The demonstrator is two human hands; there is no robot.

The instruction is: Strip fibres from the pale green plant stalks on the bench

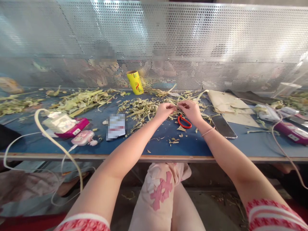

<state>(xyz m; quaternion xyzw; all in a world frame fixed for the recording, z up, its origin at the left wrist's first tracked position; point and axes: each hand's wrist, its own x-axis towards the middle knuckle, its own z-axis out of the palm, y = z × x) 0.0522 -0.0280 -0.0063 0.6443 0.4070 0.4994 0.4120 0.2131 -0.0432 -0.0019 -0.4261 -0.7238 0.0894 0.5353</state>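
My left hand (165,111) and my right hand (191,109) meet fingertip to fingertip just above the table, both pinched closed. Whatever lies between their fingertips is too small to make out. Beneath and behind them spreads a pile of pale green-yellow plant strips (137,108), dry-looking and curled. A red looped handle (184,126), like that of small scissors, lies just under my right hand; the rest of it is hidden. Loose scraps (173,141) are scattered on the blue tabletop (158,148) nearer to me.
A perforated metal screen (187,41) closes off the back. Near it leans a yellow tube (135,82). A phone (224,127) and beige sheets (237,110) lie right. Leftward are a blurred-out card (116,125), a pink case (83,138), a purple power strip (72,127) and a looping cable (54,138).
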